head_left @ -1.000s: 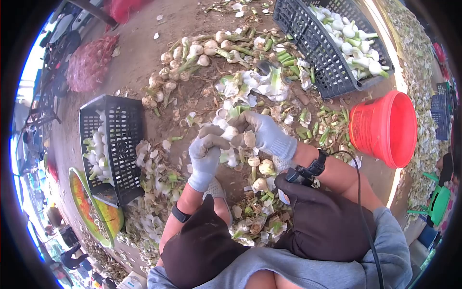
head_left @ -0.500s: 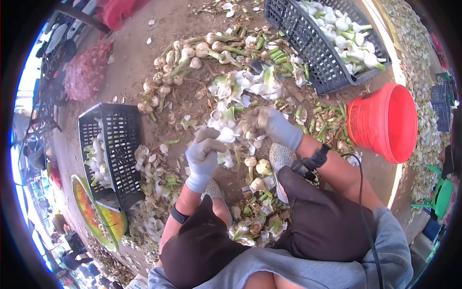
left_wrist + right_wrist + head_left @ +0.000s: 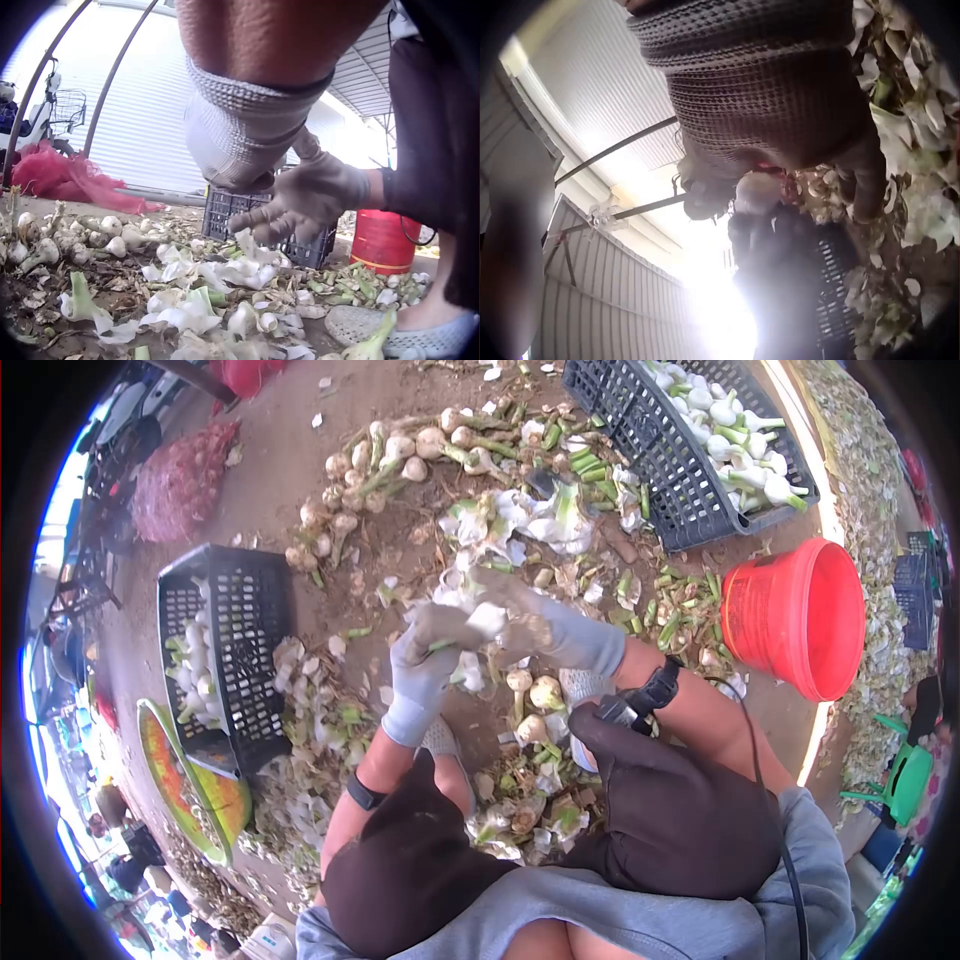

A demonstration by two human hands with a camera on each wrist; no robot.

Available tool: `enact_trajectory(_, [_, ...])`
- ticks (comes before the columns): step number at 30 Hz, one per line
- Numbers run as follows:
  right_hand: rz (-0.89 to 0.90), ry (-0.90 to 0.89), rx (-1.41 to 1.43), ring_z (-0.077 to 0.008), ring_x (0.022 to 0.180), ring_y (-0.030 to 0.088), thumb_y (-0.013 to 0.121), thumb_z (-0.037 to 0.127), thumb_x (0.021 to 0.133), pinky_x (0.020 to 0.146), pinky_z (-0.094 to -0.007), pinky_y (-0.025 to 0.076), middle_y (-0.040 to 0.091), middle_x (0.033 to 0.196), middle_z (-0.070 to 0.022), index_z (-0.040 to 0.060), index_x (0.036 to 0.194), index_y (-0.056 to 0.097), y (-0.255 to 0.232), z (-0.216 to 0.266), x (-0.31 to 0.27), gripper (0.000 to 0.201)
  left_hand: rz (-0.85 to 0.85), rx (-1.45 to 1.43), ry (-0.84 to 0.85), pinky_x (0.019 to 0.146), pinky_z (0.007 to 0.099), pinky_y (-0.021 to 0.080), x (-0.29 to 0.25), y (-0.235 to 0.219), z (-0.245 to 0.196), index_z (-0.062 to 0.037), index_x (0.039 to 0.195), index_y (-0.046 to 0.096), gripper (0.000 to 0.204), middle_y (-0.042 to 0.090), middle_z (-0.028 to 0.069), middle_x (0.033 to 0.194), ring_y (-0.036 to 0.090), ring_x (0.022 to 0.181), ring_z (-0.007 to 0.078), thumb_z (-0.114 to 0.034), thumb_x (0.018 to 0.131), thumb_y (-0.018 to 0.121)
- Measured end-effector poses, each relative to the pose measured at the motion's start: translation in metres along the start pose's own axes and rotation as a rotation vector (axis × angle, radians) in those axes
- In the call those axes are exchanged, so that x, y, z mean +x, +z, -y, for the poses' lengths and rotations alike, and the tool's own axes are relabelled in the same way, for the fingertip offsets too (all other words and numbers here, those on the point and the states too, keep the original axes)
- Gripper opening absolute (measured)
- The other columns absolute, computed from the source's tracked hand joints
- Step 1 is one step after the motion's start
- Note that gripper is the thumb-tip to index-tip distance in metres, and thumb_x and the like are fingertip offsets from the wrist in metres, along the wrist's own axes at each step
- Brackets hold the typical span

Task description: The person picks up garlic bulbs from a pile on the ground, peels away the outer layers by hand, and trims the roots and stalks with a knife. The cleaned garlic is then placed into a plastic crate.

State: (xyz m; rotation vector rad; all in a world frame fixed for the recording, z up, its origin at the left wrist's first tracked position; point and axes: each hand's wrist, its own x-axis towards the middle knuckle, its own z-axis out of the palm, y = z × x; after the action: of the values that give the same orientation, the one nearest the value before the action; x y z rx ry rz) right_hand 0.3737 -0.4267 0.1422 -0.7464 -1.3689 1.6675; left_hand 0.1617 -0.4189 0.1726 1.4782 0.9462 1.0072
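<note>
Gloved in pale grey, my left hand (image 3: pixel 428 660) grips a white garlic bulb (image 3: pixel 488 620) by its green stem, the bulb facing the right hand. Beside the bulb is my right hand (image 3: pixel 570 632), also gloved and blurred in the head view. The left wrist view shows that right hand (image 3: pixel 311 195) with its fingers spread and thumb raised. In the right wrist view the pale bulb (image 3: pixel 757 192) shows in front of the dark left hand (image 3: pixel 776 251). White peeled skins (image 3: pixel 530 520) lie on the ground beyond the hands.
Unpeeled garlic (image 3: pixel 400 450) lies in an arc ahead. A black crate (image 3: pixel 265 650) at left and another crate (image 3: pixel 640 450) at upper right hold white bulbs. A red bucket (image 3: pixel 790 620) stands at right. Several loose bulbs (image 3: pixel 533 729) lie between the shoes.
The hands were together around garlic, then parted to the right and left. Now the left hand holds the white bulb further right, and the right hand is beside it, blurred with motion.
</note>
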Motion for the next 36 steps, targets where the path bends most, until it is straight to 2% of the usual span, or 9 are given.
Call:
enact_trajectory(8, [-0.019,-0.235,1.236,-0.0209,0.089,0.063,0.061,0.01,0.088,0.082,-0.0335,0.054,0.06,0.12,-0.013,0.0045,0.114,0.061,-0.08,0.082,-0.008,0.027,-0.307,-0.217,-0.167,0.072,0.0274,0.052,-0.007,-0.02,-0.008,0.003,0.13,0.048,0.049,0.059,0.0094,0.104,0.063,0.079,0.0148,0.003,0.081,0.052])
enact_trajectory(10, [-0.445,-0.126,0.515,-0.016,0.087,0.062,0.06,0.009,0.086,0.075,-0.0287,0.052,0.065,0.102,-0.0072,0.0058,0.138,0.04,-0.059,0.088,-0.003,0.056,-0.314,-0.204,-0.219,0.071,0.027,0.052,-0.01,-0.028,0.007,0.0031,0.129,0.048,0.048,0.06,0.0094,0.103,0.063,0.078,0.0147,0.003,0.081,0.053])
enact_trajectory(13, [0.177,0.081,-0.904,-0.0248,0.092,0.063,0.067,0.023,0.083,0.08,-0.0354,0.052,0.064,0.104,-0.0146,0.0077,0.131,0.05,-0.034,-0.009,-0.011,0.053,-0.321,-0.185,-0.265,0.067,0.0263,0.051,-0.017,-0.038,0.026,0.0018,0.125,0.052,0.041,0.062,0.0074,0.098,0.061,0.075,0.0123,0.001,0.084,0.056])
enact_trajectory(16, [0.735,0.265,-1.301,-0.037,0.076,0.065,0.066,0.025,0.075,0.066,-0.0451,0.053,0.064,0.094,-0.0216,0.0066,0.103,0.065,0.027,-0.104,-0.032,0.034,-0.247,0.012,-0.26,0.074,0.0224,0.049,-0.022,-0.044,0.044,0.0016,0.118,0.059,0.038,0.059,0.0035,0.092,0.057,0.081,0.0083,0.006,0.081,0.05])
enact_trajectory(20, [0.529,0.365,-1.295,-0.033,0.08,0.066,0.065,0.015,0.074,0.067,-0.0453,0.053,0.065,0.091,-0.0207,0.0051,0.101,0.064,0.03,-0.1,-0.019,0.029,-0.099,-0.071,-0.38,0.08,0.0263,0.048,-0.033,-0.047,0.046,-0.0008,0.128,0.053,0.046,0.058,0.0046,0.096,0.056,0.084,0.0111,0.004,0.082,0.053])
enact_trajectory(23, [0.157,0.472,-0.656,-0.0267,0.086,0.066,0.064,0.016,0.083,0.067,-0.0406,0.052,0.066,0.098,-0.0146,0.0072,0.108,0.061,0.021,-0.094,0.002,0.027,-0.109,-0.041,-0.336,0.07,0.0227,0.047,-0.031,-0.039,0.041,-0.0014,0.135,0.047,0.051,0.059,0.0041,0.101,0.056,0.081,0.0093,-0.011,0.088,0.065])
enact_trajectory(25, [-0.06,0.517,0.724,-0.0307,0.092,0.067,0.052,0.029,0.096,0.076,-0.0428,0.054,0.066,0.096,-0.0154,0.0114,0.122,0.053,0.027,-0.064,0.013,0.031,-0.002,-0.196,-0.467,0.075,0.0228,0.047,-0.03,-0.032,0.042,-0.0017,0.142,0.039,0.062,0.058,0.0064,0.107,0.057,0.088,0.0115,-0.016,0.089,0.065])
enact_trajectory(29, [0.111,0.179,0.091,-0.0229,0.093,0.066,0.056,0.027,0.095,0.076,-0.034,0.055,0.064,0.107,-0.009,0.0126,0.125,0.049,0.03,-0.069,0.029,0.034,-0.001,-0.587,-0.625,0.078,0.0262,0.051,-0.023,-0.025,0.026,0.0038,0.135,0.042,0.059,0.06,0.0104,0.112,0.062,0.092,0.0135,-0.016,0.086,0.068])
enact_trajectory(36, [-0.156,0.415,0.223,-0.0061,0.068,0.059,0.067,0.031,0.09,0.06,-0.0218,0.049,0.067,0.08,-0.0016,0.0041,0.101,0.069,0.043,-0.026,0.046,0.029,-0.12,0.188,-0.309,0.077,0.0259,0.049,-0.026,-0.019,0.019,0.0024,0.113,0.058,0.044,0.064,0.004,0.098,0.058,0.084,0.0088,-0.017,0.079,0.077])
